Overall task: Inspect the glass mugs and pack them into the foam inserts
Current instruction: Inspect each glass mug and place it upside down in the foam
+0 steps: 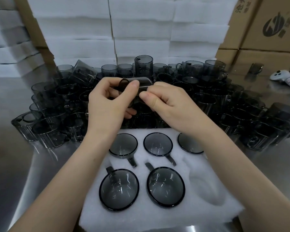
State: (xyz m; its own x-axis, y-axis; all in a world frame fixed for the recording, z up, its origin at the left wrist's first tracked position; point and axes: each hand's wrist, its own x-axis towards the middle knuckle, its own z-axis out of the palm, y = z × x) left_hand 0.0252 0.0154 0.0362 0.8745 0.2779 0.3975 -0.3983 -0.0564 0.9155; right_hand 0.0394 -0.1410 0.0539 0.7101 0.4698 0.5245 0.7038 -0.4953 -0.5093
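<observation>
Mug (141,83) at 12 o'clock: pinched by left hand (105,104) and right hand (167,102), body mostly hidden | insert (213,203) at 6 o'clock: held five mugs (119,188), rightmost part-covered by forearm (213,144).

Between the left hand (107,104) and the right hand (167,104), the glass mug (141,82) is mostly covered. Only its handle loop and a strip of wall show; rim and base cannot be seen. Most fingers of both hands curl out of sight behind it.

Under the right forearm, the far-right packed mug (187,144) shows only part of its rim. The left forearm covers one edge of the far-left packed mug (124,144). Both forearms hide the far corners of the foam insert (208,190).

Beyond the hands, the loose mugs (224,101) overlap too darkly to count. Far right of the right hand, the white device (286,78) is too small to identify. The print on the cardboard boxes (266,30) is cropped and unreadable.
</observation>
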